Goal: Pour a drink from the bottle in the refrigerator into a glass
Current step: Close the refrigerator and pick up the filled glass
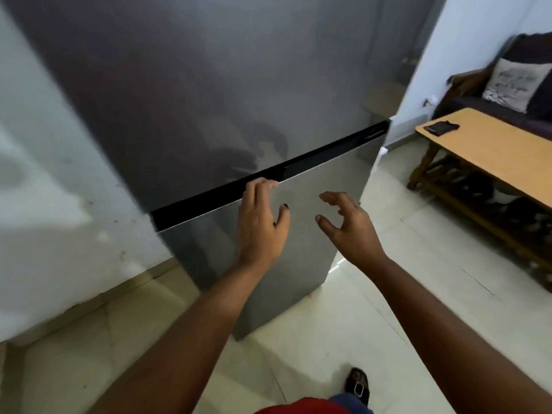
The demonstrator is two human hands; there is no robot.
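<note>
A tall grey two-door refrigerator (209, 94) stands in front of me with both doors closed. A black gap (328, 149) separates the upper door from the lower door (322, 210). My left hand (261, 222) rests on the lower door, its fingertips hooked over that door's top edge at the gap. My right hand (346, 222) hovers just in front of the lower door, fingers spread and curled, holding nothing. No bottle or glass is in view.
A white wall (44, 204) flanks the refrigerator on the left. To the right stands a wooden table (493, 150) with a dark item (442, 127) on it, and a dark sofa with a cushion (516, 82) behind it. The floor is pale tile (373, 309).
</note>
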